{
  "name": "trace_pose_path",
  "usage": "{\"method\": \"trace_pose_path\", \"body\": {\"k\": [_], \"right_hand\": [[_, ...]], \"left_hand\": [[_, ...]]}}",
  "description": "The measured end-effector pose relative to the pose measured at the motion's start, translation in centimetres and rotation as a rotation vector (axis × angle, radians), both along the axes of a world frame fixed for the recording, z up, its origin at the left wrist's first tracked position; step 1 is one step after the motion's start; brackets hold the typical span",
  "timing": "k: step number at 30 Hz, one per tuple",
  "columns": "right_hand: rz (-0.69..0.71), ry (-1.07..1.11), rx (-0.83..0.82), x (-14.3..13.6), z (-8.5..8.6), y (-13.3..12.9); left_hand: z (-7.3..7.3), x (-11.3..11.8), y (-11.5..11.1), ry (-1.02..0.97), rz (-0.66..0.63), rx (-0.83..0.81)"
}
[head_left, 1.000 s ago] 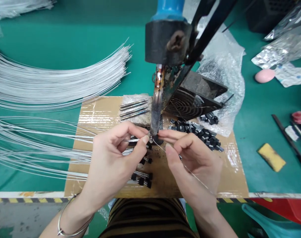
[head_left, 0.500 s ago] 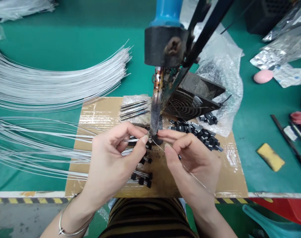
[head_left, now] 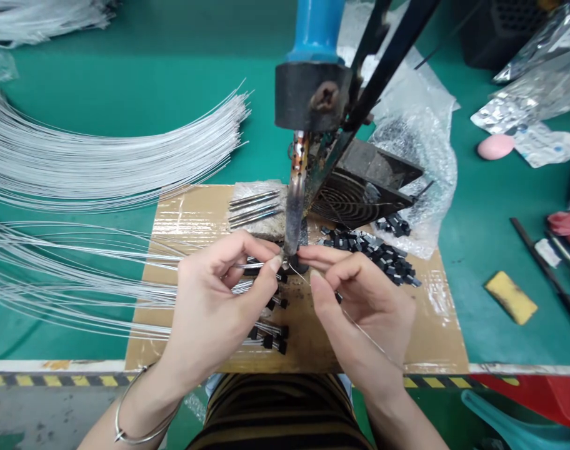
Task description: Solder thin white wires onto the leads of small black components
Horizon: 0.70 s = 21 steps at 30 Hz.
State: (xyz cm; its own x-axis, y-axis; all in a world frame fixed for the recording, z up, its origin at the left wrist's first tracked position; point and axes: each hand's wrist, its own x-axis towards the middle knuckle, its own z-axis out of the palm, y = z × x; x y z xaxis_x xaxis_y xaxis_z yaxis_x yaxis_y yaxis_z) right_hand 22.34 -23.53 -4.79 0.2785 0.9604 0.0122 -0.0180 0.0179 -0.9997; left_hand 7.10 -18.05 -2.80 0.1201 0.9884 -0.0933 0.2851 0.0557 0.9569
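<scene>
A soldering iron [head_left: 293, 215], clamped upright on a stand, points its tip down between my hands. My left hand [head_left: 224, 294] pinches the end of a thin white wire [head_left: 252, 265] between thumb and forefinger, right beside the tip. On the other side, my right hand [head_left: 367, 306] is closed around a strand of solder wire [head_left: 367, 336], which runs up to the tip. Its forefinger reaches close to the tip; whether it touches a small part there is hidden. Below lie several wires ending in black connectors [head_left: 278, 340], partly behind my left hand.
A cardboard sheet [head_left: 435, 325] lies under the work. Behind the iron stand a fan [head_left: 360, 194] and spare iron tips [head_left: 253, 209]. Loose black connectors [head_left: 383, 256] are heaped at right. A white wire bundle [head_left: 125, 162] fills the left; a yellow sponge [head_left: 510, 297] lies far right.
The view has shifted very slightly. Both hands keep their places at the iron's tip, with the same grips on the white wire and the solder wire.
</scene>
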Motion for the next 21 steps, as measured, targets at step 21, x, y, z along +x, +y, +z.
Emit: {"method": "trace_pose_path", "body": {"k": [21], "right_hand": [[0.002, -0.130, 0.042, -0.14, -0.08, -0.22]], "left_hand": [[0.17, 0.10, -0.26, 0.026, -0.001, 0.033]]}}
